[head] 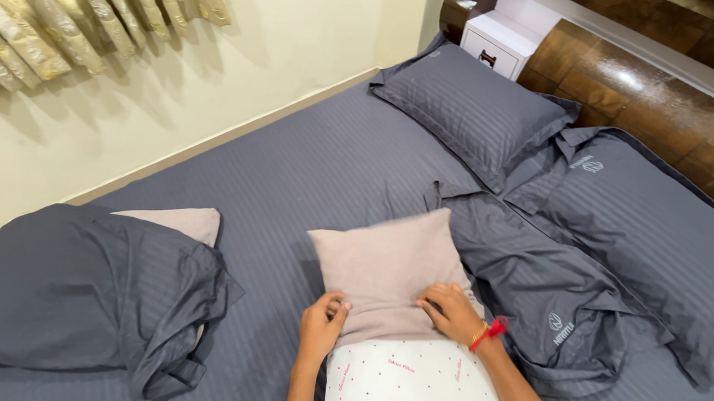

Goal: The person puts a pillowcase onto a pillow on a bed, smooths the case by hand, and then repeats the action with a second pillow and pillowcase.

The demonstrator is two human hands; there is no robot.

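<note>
Both hands, left point(322, 320) and right point(451, 310), pinch the beige cover's point(384, 270) bunched hem, half-drawn over the pillow point(405, 383); next, a firmer, even pull.

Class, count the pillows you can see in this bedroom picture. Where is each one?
4. One white dotted pillow under both hands, half in a beige cover; one at left in a loose grey case; two grey ones by the headboard. Others may be hidden.

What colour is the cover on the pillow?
Light beige cover, over a white dotted pillow; head view.
</note>
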